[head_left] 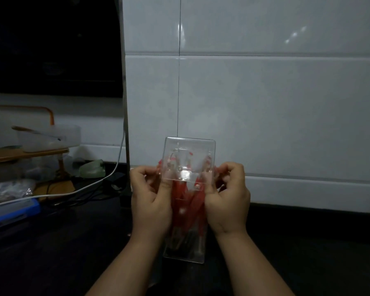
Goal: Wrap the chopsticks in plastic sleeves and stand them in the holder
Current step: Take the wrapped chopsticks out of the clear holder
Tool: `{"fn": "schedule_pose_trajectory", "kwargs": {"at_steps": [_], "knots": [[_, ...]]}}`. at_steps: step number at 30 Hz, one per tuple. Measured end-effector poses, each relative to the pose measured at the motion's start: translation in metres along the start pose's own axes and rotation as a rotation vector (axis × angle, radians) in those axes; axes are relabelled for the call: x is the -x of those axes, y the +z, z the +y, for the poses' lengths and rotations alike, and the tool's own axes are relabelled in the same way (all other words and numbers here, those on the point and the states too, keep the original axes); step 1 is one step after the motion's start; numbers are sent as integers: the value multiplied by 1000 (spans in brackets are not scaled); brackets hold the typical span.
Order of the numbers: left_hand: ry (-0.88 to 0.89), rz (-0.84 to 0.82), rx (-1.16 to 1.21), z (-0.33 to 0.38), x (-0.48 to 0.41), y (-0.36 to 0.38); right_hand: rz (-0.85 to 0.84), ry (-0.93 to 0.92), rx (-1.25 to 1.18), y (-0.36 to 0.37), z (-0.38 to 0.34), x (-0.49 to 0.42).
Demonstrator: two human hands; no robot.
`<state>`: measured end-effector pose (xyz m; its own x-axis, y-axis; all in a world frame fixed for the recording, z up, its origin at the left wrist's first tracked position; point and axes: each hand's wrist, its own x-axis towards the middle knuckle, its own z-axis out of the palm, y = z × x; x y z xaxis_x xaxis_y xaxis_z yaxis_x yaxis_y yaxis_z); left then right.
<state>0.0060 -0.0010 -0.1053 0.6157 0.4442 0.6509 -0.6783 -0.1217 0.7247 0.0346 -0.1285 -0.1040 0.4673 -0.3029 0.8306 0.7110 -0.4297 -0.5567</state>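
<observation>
A clear plastic chopstick holder (184,251) stands upright on the dark counter at the centre. Several chopsticks in red sleeves (193,201) stand inside it. A clear lid (189,154) sits tilted up at the holder's top. My left hand (151,195) grips the holder's left side near the top, fingers curled on the edge. My right hand (226,195) grips the right side in the same way. The lower ends of the chopsticks look dark through the plastic.
White tiled wall (265,103) stands right behind the holder. On the left are a wooden rack (28,153) with a plastic tub (51,137), a white cable (90,185), a blue box (11,212) and a crumpled plastic bag (9,190). Dark counter (308,253) stretches to the right.
</observation>
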Motion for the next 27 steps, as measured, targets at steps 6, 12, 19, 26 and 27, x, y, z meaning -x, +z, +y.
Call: {"fn": "schedule_pose_trajectory", "kwargs": {"at_steps": [6,12,19,26,27], "knots": [[44,64,15,5,-2,-4,-9,-95,-94,0,-6,3],[8,40,-36,-1,-3,-4,-128,-202,-95,-1,-5,9],[-40,-17,2,-5,-3,0,-76,-336,19,2,-4,8],[57,-105,-50,-9,-2,-8,-40,-378,32,0,-10,4],[74,-105,-59,-8,-2,-7,-59,-397,0,-2,-11,3]]}}
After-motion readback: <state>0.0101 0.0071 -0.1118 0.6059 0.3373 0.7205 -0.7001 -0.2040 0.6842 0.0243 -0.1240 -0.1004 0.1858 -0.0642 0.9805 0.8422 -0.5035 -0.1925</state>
